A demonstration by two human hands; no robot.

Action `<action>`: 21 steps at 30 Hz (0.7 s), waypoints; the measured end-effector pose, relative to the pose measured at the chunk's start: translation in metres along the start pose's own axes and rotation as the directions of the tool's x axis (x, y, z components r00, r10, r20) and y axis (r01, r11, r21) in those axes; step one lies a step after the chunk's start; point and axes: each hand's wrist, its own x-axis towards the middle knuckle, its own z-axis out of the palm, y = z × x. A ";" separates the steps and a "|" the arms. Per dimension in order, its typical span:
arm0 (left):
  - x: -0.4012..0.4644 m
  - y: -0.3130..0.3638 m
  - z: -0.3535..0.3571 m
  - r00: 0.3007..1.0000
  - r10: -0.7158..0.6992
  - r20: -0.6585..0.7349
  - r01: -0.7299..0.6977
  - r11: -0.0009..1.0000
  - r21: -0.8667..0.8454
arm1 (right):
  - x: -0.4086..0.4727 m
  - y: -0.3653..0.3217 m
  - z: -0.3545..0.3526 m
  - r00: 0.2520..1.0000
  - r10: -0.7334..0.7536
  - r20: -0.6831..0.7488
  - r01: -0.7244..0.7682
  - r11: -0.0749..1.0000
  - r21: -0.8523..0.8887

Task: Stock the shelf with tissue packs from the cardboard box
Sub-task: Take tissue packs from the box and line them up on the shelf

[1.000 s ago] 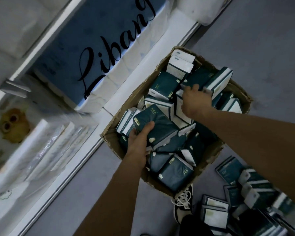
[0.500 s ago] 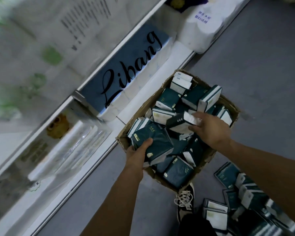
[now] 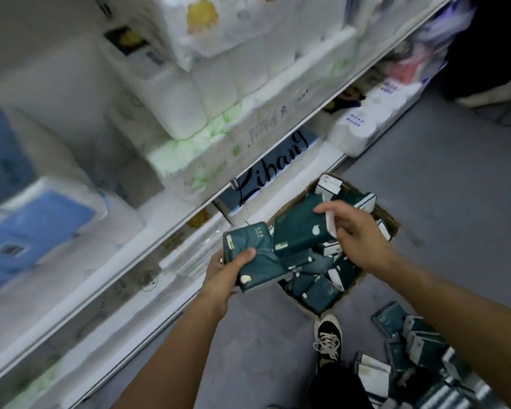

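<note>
Fingers of the left hand are clamped on a dark green tissue pack; another green pack is gripped by the right hand above the brown cardboard box.

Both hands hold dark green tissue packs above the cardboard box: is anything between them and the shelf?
Nothing visible blocks them. The left hand and right hand each hold a dark green tissue pack beside the white shelf, though white bundles fill much of it.
</note>
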 end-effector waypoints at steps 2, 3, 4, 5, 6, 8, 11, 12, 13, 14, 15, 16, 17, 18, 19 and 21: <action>-0.029 0.011 -0.018 0.999 0.048 0.009 -0.048 0.999 0.011 | -0.011 -0.034 0.007 0.999 0.039 0.025 -0.040 0.998 0.053; -0.042 0.015 -0.026 0.998 0.067 0.012 -0.067 0.998 0.010 | -0.016 -0.049 0.009 0.997 0.066 0.040 -0.070 0.993 0.099; -0.055 0.020 -0.035 0.996 0.087 0.010 -0.087 0.996 0.005 | -0.020 -0.063 0.011 0.993 0.104 0.057 -0.112 0.981 0.160; -0.068 0.025 -0.042 0.994 0.107 0.001 -0.107 0.994 0.008 | -0.023 -0.078 0.012 0.985 0.154 0.077 -0.168 0.960 0.223; -0.082 0.029 -0.051 0.992 0.128 -0.010 -0.128 0.992 0.009 | -0.028 -0.095 0.013 0.974 0.200 0.108 -0.224 0.931 0.289; -0.105 0.035 -0.065 0.987 0.162 -0.020 -0.162 0.987 -0.004 | -0.037 -0.122 0.019 0.964 0.224 0.141 -0.259 0.906 0.336; -0.143 0.045 -0.082 0.976 0.213 -0.034 -0.215 0.975 -0.057 | -0.052 -0.157 0.030 0.982 0.165 0.093 -0.181 0.962 0.204; -0.160 0.048 -0.091 0.973 0.227 -0.045 -0.230 0.970 -0.078 | -0.056 -0.171 0.037 0.987 0.143 0.076 -0.154 0.975 0.160; -0.171 0.051 -0.096 0.970 0.238 -0.051 -0.242 0.965 -0.098 | -0.058 -0.181 0.041 0.990 0.130 0.053 -0.136 0.981 0.140; -0.184 0.053 -0.104 0.966 0.251 -0.062 -0.257 0.959 -0.121 | -0.061 -0.195 0.046 0.993 0.109 0.041 -0.114 0.983 0.145; -0.196 0.056 -0.110 0.963 0.261 -0.069 -0.269 0.952 -0.147 | -0.064 -0.208 0.049 0.995 0.090 0.045 -0.097 0.981 0.169; -0.208 0.060 -0.119 0.959 0.271 -0.086 -0.283 0.943 -0.173 | -0.066 -0.223 0.053 0.996 0.069 0.060 -0.079 0.977 0.199; -0.220 0.063 -0.129 0.954 0.284 -0.096 -0.297 0.935 -0.194 | -0.069 -0.237 0.057 0.995 0.053 0.090 -0.071 0.973 0.218; -0.229 0.067 -0.135 0.950 0.293 -0.106 -0.309 0.927 -0.212 | -0.070 -0.249 0.060 0.991 0.054 0.123 -0.081 0.970 0.231; -0.237 0.072 -0.141 0.945 0.303 -0.119 -0.323 0.919 -0.227 | -0.070 -0.260 0.064 0.987 0.053 0.153 -0.088 0.970 0.228; -0.256 0.081 -0.155 0.933 0.332 -0.137 -0.357 0.901 -0.246 | -0.073 -0.283 0.075 0.982 0.043 0.182 -0.079 0.977 0.200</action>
